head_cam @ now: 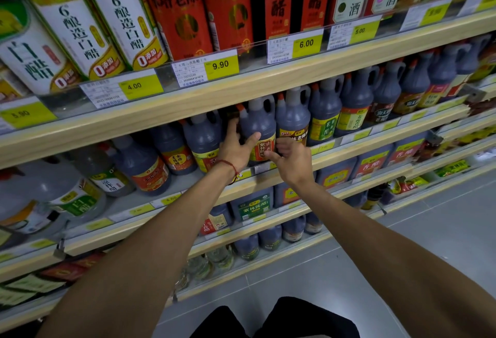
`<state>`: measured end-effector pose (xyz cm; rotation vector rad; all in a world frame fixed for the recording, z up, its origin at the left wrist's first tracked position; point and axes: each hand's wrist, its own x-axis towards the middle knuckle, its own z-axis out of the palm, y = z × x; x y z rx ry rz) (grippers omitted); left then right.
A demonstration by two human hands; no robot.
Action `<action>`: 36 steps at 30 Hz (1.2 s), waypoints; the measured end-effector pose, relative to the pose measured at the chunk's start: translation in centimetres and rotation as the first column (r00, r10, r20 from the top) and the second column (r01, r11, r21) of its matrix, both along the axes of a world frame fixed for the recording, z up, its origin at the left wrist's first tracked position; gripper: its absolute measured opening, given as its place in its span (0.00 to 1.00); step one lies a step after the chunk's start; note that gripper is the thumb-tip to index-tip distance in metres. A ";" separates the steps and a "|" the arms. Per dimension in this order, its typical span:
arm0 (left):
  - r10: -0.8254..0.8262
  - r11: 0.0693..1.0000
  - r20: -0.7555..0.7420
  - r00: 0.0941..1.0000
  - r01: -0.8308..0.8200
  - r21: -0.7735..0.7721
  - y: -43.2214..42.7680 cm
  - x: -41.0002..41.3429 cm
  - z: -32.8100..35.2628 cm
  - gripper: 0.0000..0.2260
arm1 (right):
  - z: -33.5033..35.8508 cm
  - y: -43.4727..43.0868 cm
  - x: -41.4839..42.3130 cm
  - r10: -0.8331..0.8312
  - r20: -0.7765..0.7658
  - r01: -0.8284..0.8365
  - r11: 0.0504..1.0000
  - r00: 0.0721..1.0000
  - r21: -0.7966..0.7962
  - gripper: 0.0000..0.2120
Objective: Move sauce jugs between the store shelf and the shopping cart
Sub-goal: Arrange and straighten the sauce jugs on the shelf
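Two forearms of yours run up from the bottom of the view, over the grey floor [402,230], towards the shelf [349,156]. No cart shows anywhere.

Your left hand [236,149] (the one with the red bracelet [230,167] at the wrist) is on the jug [259,125]. Its thumb lies across the front just above the label and its fingers reach round the left flank into the gap behind. Your right hand [291,161] sits at the jug's lower right corner with its thumb tip at the label's edge. The fingers are curled loosely between this jug and its neighbour [292,120], and I cannot tell whether they have any real purchase.

The jug stands upright on the shelf, at the front of a packed row and touching the bottles on both sides. It looks full of dark liquid, so expect real weight, and the load will probably slosh as you swing it.

The plastic body is smooth and likely slippery, and it may give a little under a squeeze, so a grip on the flanks is the weaker choice. The moulded handle [268,105] near the top, behind the orange cap [241,108], is the better place to hold. Hook your fingers through it and put the other palm under the base. Draw the jug straight out so the neighbours stay standing.
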<state>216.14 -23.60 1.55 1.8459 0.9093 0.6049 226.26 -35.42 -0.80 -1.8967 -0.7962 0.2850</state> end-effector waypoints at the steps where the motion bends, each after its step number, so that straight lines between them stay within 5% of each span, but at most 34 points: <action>1: -0.028 0.999 0.014 1.000 0.028 -0.019 -0.2 -0.3 -0.1 0.31 | -0.2 -0.2 -0.3 -0.018 0.016 0.018 1.000 1.000 0.000 0.20; 4: 0.028 0.997 0.046 0.999 -0.024 -0.069 -1.3 -2.0 -0.3 0.30 | -0.4 -0.4 -1.2 -0.040 0.053 0.039 0.999 0.998 0.014 0.15; 11: 0.244 0.926 0.163 0.956 -0.280 0.253 -2.1 -8.3 -0.1 0.09 | 0.4 1.2 -4.5 0.069 0.035 -0.070 0.997 0.997 0.042 0.15; 15: 0.412 0.862 0.187 0.892 -0.448 0.236 -0.1 -10.5 -0.8 0.17 | 1.0 2.7 -6.3 0.215 -0.020 -0.215 0.977 0.976 0.012 0.26; 19: 0.307 0.947 0.135 0.942 -0.317 0.057 1.9 -10.5 -2.2 0.27 | 0.7 4.6 -7.1 0.368 -0.121 -0.373 0.927 0.922 -0.028 0.38; 23: 0.262 0.963 0.126 0.957 -0.267 0.026 2.8 -10.4 -2.1 0.23 | -0.2 5.6 -7.1 0.505 -0.180 -0.511 0.860 0.844 0.017 0.38; 31: 0.186 0.983 0.120 0.975 -0.185 -0.018 4.0 -10.9 -2.5 0.20 | -1.5 5.8 -7.4 0.261 -0.131 -0.252 0.964 0.956 0.081 0.38; 36: 0.128 0.988 0.119 0.985 -0.115 -0.107 5.1 -11.3 -2.7 0.22 | -1.5 6.5 -8.7 0.044 0.072 -0.049 0.996 0.996 0.074 0.40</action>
